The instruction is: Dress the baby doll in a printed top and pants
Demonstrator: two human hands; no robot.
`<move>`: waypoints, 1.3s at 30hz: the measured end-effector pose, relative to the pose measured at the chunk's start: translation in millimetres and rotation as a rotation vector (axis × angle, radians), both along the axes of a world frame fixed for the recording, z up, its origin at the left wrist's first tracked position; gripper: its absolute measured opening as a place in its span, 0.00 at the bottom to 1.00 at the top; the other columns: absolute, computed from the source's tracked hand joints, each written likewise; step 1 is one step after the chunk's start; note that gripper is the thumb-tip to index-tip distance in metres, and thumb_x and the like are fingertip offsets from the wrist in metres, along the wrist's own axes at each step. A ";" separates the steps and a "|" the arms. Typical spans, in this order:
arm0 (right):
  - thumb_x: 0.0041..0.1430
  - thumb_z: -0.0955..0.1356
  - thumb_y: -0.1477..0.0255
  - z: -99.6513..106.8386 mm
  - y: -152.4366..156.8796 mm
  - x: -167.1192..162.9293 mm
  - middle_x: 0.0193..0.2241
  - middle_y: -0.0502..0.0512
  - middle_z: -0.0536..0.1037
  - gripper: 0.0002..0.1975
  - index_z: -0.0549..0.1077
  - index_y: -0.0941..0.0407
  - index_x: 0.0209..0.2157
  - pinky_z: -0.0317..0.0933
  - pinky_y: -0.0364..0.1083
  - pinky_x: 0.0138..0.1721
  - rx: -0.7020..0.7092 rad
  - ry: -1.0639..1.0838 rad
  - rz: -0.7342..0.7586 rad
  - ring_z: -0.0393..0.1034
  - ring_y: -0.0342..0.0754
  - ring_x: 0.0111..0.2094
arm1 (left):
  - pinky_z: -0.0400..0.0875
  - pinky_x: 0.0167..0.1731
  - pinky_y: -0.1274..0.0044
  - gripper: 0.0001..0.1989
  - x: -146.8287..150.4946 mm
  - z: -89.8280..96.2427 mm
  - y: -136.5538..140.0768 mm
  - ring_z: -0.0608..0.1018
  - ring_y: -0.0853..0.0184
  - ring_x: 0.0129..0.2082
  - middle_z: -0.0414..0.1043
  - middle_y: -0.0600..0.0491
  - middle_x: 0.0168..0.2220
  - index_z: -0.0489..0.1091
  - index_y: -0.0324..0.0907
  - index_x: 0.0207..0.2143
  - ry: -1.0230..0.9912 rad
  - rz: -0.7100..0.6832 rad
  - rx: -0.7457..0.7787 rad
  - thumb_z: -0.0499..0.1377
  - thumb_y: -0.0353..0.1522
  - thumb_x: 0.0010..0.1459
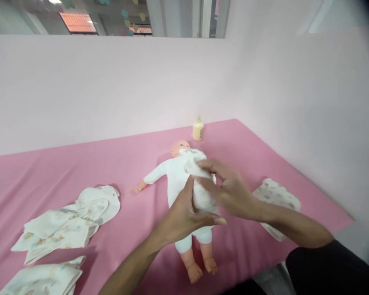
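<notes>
A baby doll [176,180] with a white cloth body lies face up on the pink-covered table [135,159], its bare feet towards me. Above its chest, my left hand [181,215] is curled around a white piece of cloth [202,200], thumb and fingers on either side. My right hand [229,188] pinches the upper part of the same cloth and is smeared by motion. Whether the cloth is a cap or another small garment I cannot tell. Both hands and the cloth hide the doll's middle and one arm.
To the left lies a white printed baby garment [70,219], with another folded printed cloth [43,278] nearer me. A patterned cloth [275,196] rests at the right, partly behind my forearm. Beyond the doll's head stands a cream pump bottle [198,131]. White walls [110,90] border the table.
</notes>
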State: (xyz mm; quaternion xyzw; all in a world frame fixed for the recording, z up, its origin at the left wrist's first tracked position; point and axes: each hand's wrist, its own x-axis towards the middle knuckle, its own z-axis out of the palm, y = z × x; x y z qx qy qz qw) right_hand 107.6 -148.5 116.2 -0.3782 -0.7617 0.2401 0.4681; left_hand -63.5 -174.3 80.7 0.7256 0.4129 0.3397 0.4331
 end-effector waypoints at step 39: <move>0.59 0.67 0.65 -23.7 52.3 49.4 0.26 0.51 0.71 0.07 0.74 0.52 0.33 0.61 0.45 0.23 -0.257 0.640 -0.507 0.65 0.47 0.26 | 0.55 0.19 0.83 0.13 -100.2 36.7 27.6 0.60 0.77 0.19 0.52 0.59 0.17 0.58 0.40 0.21 -0.685 0.819 0.279 0.57 0.29 0.57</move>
